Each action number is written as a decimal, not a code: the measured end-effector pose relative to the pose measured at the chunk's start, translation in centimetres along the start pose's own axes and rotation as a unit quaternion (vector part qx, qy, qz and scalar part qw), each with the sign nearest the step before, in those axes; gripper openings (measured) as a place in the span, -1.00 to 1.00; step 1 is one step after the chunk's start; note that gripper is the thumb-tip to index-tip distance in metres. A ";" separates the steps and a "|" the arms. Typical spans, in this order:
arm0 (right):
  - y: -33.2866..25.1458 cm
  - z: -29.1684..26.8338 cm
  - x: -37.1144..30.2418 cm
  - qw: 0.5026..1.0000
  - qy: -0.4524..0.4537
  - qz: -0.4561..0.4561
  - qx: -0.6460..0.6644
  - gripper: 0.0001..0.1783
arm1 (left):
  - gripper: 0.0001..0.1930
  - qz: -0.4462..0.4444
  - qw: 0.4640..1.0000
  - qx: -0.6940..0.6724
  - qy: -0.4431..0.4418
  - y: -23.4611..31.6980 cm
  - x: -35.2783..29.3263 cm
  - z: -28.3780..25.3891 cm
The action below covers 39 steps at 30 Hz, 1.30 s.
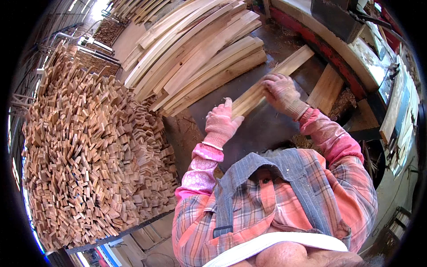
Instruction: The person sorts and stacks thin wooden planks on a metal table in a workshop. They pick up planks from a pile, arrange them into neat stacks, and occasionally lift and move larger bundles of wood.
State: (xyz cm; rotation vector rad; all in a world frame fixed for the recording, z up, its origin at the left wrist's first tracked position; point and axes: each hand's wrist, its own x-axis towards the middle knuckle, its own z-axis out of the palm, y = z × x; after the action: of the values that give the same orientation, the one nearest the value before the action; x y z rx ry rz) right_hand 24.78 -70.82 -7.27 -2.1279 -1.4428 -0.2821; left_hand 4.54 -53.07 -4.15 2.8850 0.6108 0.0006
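A long pale wooden strip (297, 60) slants across in front of me, from near left to far right; lengthwise lines at its near part may be joints between strips laid together. My left hand (219, 123), in a dusty pink knitted glove, is closed on the near end, with thumb and forefinger at its edges. Farther along, my right hand (283, 92), gloved in the same way, lies over the top with its fingers curled round the strip. The palm side of both hands is hidden. Beneath the strip is a dark, smooth tabletop (262, 129).
Long boards (200, 58) lie stacked beyond my left hand. A large pile of short wooden sticks (89, 155) fills the left side. A red-edged machine frame (329, 42) runs along the far right, with a wider board (327, 88) and wood shavings (343, 106) near it.
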 end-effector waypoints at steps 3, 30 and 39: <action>-1.5 0.6 -0.6 0.999 0.032 -0.028 0.016 -0.67 | -0.16 0.033 0.998 -0.020 0.051 2.3 -1.8 1.5; 10.4 -1.2 -2.4 0.992 -0.055 0.085 -0.080 -0.74 | -0.57 -0.001 0.845 -0.526 -0.101 -11.6 -0.1 5.3; 2.5 3.6 1.0 0.996 -0.075 0.048 -0.026 -0.71 | -0.49 0.009 0.976 -0.216 -0.003 -2.3 2.4 1.8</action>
State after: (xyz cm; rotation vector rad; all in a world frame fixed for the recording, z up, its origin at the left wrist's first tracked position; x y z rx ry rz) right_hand 27.01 -68.77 -10.65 -2.2949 -1.4222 -0.1274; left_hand 5.90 -50.40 -6.40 2.4672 0.5078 0.1131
